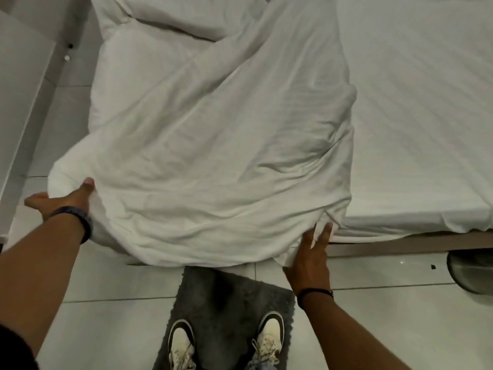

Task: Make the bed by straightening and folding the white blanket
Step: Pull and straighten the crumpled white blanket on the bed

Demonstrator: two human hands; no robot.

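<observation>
Between the two hands, the rumpled white blanket (213,145) hangs over the near edge of the white-sheeted mattress (416,108), its hem nearly reaching the pale tiled floor (106,289). Left hand (60,200) is closed on the blanket's left corner, thumb on top, fingers tucked under the fabric. Right hand (310,259) pinches the right corner at the hem, fingers pressed into the cloth. Blanket is bunched on the left-hand half of the bed; the mattress beyond the right hand is bare. Heavy creases run away from both hands toward a white pillow (170,14) at the far end. Judgement: early stage. Corners gripped, nothing straightened or folded yet. Spreading, smoothing and the fold all remain. Person stands on a grey shaggy mat (226,305).
</observation>
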